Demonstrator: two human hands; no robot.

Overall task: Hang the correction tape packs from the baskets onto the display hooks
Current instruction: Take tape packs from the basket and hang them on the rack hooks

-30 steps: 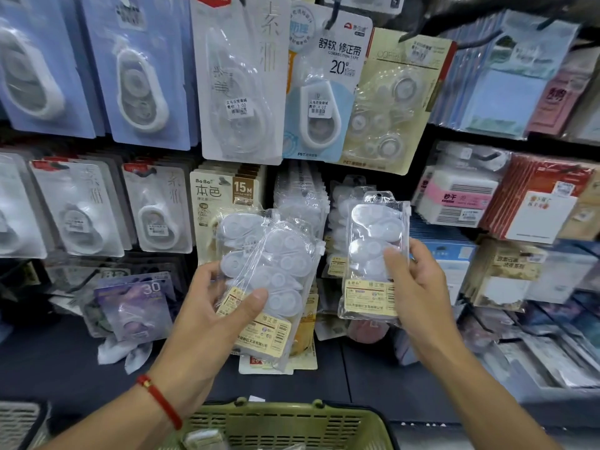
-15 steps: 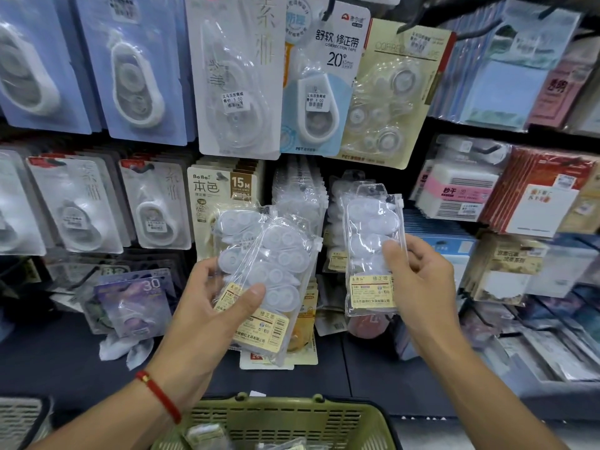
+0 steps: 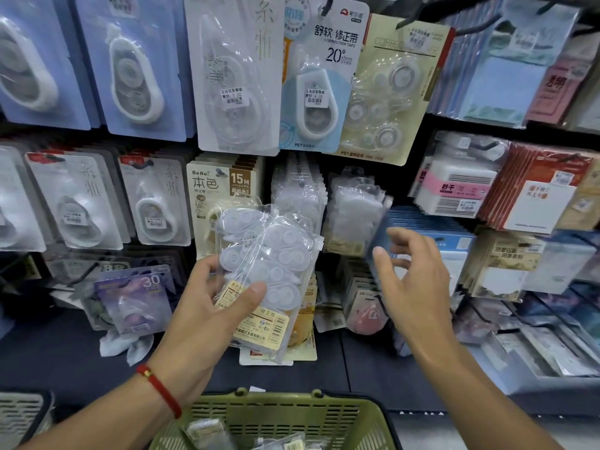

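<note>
My left hand [image 3: 211, 306] grips a small stack of clear correction tape packs [image 3: 269, 271] with yellow labels, held up in front of the display. Just right of them, another clear pack [image 3: 355, 216] hangs blurred on a hook in the middle row, beside a row of the same packs [image 3: 297, 196]. My right hand [image 3: 412, 284] hovers below and to the right of that hanging pack, fingers loosely spread and holding nothing. A green basket [image 3: 367, 417] sits below my hands with a few more packs [image 3: 207, 433] inside.
Larger carded correction tapes [image 3: 233, 76] hang in the upper row and at the left. Sticky notes and red-edged pads [image 3: 535, 196] fill the shelves on the right. A grey basket [image 3: 19, 414] shows at the bottom left corner.
My right hand pushed its clear pack onto the hook, let go and pulled back down to the right. My left hand still holds its stack in about the same spot.
</note>
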